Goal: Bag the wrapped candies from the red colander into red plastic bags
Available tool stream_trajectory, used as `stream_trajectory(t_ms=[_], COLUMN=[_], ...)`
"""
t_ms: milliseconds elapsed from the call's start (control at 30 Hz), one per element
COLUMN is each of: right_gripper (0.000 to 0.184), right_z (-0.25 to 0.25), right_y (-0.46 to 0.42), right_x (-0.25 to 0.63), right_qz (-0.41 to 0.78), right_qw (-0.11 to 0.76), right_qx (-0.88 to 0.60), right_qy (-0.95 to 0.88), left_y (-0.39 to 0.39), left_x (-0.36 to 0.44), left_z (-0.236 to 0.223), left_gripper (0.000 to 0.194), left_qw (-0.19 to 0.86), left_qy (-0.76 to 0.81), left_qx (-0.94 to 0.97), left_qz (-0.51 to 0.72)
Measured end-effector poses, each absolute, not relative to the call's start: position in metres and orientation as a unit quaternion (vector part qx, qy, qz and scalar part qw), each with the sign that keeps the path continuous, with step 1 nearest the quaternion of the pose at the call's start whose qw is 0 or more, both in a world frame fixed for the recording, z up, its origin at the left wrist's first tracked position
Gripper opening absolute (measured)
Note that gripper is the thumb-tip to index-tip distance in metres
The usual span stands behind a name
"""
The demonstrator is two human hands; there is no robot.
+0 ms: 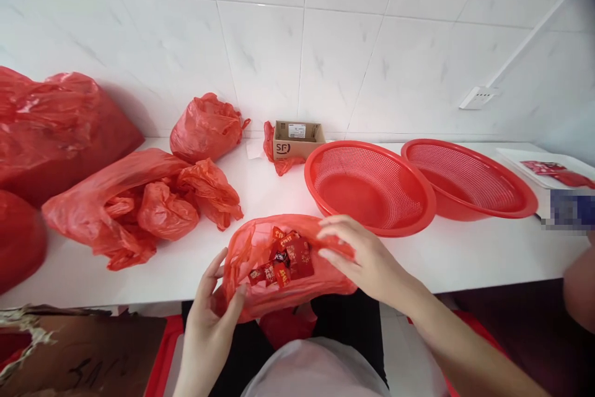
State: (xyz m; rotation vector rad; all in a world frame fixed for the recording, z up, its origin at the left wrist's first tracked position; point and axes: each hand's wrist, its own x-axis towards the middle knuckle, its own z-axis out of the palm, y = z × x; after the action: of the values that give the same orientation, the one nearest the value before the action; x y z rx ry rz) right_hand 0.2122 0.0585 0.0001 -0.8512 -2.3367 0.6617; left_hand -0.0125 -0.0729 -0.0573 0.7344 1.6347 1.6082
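Observation:
A red plastic bag (320, 288) lies spread open at the table's front edge, above my lap. Inside it sit several small red wrapped packets (300, 259) with gold print, and a darker piece (281, 257) among them. My left hand (211, 307) grips the bag's left rim, thumb on the inner side and fingers around the outside. At the opposite end, my right hand (367, 257) has its fingers curled over the right rim, pinching the plastic. The contents are partly overlapped, so the lowest pieces are hidden.
Two red colander baskets (372, 223) stand right of the bag. A small cardboard box (297, 148) is by the wall. Crumpled red bags (116, 180) fill the left side. A white tray (511, 161) lies far right, near another person's arm (579, 288). A torn carton (93, 347) sits below left.

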Motion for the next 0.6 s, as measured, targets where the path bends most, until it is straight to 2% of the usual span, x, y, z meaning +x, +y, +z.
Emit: stream_trajectory(t_ms=[67,133,200,300,367,500,533,600], right_gripper=[0.012,0.02,0.031,0.026,0.026,0.047,0.047,0.033], right_z=[-0.022,-0.047,-0.067,-0.074,-0.066,-0.051,-0.05,-0.047], right_y=[0.048,0.035,0.023,0.009,0.005,0.008,0.011,0.018], right_x=[0.235,0.254,0.265,0.264,0.259,0.253,0.253,0.256], right_qz=[0.241,0.239,0.29,0.43,0.472,0.44,0.428,0.407], right_qw=[0.348,0.385,0.362,0.264,0.247,0.261,0.24,0.193], right_qx=[-0.387,-0.474,-0.536,-0.527,-0.511,-0.515,-0.51,-0.495], right_qy=[-0.819,-0.755,-0.706,-0.683,-0.675,-0.688,-0.706,-0.743], left_y=[-0.076,-0.079,-0.079,-0.078,-0.078,-0.085,-0.088,-0.094], left_x=[-0.021,-0.029,-0.036,-0.04,-0.039,-0.033,-0.033,-0.037], left_z=[-0.064,-0.071,-0.076,-0.078,-0.074,-0.066,-0.066,-0.064], left_gripper=[0.065,0.063,0.062,0.06,0.059,0.058,0.055,0.047], left_qw=[0.349,0.338,0.321,0.305,0.31,0.321,0.315,0.294], left_qy=[0.639,0.651,0.674,0.702,0.698,0.688,0.695,0.716], left_qx=[0.278,0.279,0.291,0.316,0.323,0.294,0.283,0.272], left_qz=[0.626,0.619,0.598,0.561,0.559,0.581,0.581,0.572])
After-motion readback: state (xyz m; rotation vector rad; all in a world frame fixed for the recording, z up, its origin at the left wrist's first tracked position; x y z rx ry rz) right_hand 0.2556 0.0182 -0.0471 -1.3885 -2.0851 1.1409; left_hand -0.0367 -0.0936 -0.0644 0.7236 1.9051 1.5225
